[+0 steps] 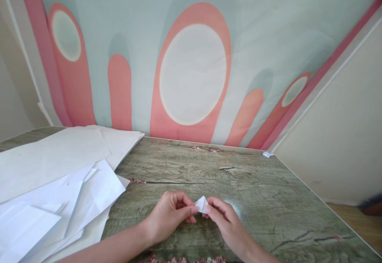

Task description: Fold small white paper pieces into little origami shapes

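A small piece of folded white paper (pixel 201 204), pointed at the top, is held between both hands above the table. My left hand (pixel 170 211) pinches its left side between thumb and fingers. On its right side, my right hand (pixel 222 215) grips it with the thumb in front and the fingers curled behind. Parts of the paper's lower edges are covered by the fingertips.
Loose white sheets (pixel 98 187) lie over a stack of large paper (pixel 53 147) on the left. Another small folded paper (pixel 267 154) sits at the wood-patterned table's (pixel 179 163) far right corner. A patterned backdrop (pixel 143 24) rises behind.
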Available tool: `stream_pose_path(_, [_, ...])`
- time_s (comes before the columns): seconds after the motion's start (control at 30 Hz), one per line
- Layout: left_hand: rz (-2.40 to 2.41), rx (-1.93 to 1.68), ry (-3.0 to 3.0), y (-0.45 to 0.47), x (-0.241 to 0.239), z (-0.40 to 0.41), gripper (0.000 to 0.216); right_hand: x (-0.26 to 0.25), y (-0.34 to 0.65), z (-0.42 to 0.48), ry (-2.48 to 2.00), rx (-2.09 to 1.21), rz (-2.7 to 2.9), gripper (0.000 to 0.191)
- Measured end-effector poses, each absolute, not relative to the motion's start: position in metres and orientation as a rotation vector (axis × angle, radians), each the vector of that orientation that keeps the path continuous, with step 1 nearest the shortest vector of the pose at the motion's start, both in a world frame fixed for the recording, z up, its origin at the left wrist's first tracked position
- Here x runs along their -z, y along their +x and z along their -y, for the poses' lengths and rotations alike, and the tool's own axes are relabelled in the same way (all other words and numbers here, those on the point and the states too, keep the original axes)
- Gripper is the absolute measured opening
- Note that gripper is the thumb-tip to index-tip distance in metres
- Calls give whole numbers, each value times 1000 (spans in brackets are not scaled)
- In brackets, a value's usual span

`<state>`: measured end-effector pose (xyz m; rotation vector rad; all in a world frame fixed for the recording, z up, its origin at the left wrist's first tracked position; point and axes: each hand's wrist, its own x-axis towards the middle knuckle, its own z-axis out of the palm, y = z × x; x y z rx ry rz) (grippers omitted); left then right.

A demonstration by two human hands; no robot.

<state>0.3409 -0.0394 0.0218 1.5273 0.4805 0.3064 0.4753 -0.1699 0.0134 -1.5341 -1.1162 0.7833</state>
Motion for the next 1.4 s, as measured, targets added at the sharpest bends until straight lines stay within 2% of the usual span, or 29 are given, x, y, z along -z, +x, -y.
stream_pose_path(0.63, [-412, -295, 1280, 343, -16, 37, 37, -10, 471, 165, -1715, -658, 1129, 37])
stream_pose_path(1.0, [-401, -303, 1366, 343, -15, 39, 32, -13, 470, 165, -1730, -652, 1095, 36])
stream_pose_path(1.4, [-430, -251, 1416, 344, -16, 41, 39, -9, 470, 163, -1688, -693, 1050, 35])
